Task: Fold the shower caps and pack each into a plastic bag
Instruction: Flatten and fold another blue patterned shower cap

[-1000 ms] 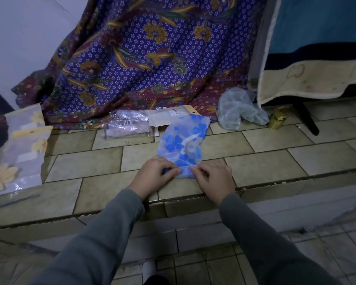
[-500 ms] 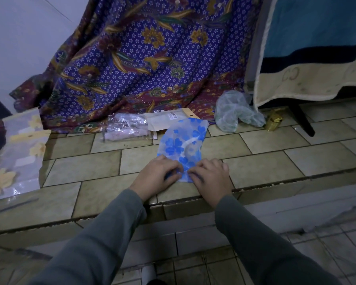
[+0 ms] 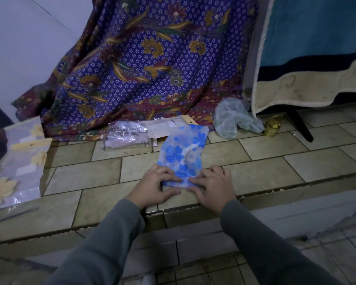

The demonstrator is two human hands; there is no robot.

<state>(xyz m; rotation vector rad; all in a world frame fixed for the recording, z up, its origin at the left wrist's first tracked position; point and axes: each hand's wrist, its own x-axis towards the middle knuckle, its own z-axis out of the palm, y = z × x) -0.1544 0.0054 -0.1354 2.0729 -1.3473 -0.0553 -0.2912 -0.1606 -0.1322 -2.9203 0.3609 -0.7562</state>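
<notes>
A translucent shower cap with blue flowers (image 3: 183, 153) lies flattened on the tiled step, its long side running away from me. My left hand (image 3: 154, 186) and my right hand (image 3: 212, 186) sit side by side at its near end. Each pinches the near edge between fingers and thumb, so that end is hidden under my fingers. A pile of clear plastic bags (image 3: 127, 134) lies just behind and to the left of the cap. A crumpled pale green shower cap (image 3: 232, 118) rests farther back on the right.
A yellow-flowered cap in a clear bag (image 3: 19, 161) lies at the left. Patterned purple cloth (image 3: 152, 58) hangs behind. A small gold object (image 3: 272, 126) and a black stand leg (image 3: 302, 128) are at the right. The step's front edge (image 3: 275, 194) drops to lower tiles.
My fingers have shifted on the cap's near end, drawing together and then a little apart while working the edge. The cap itself stays in place.
</notes>
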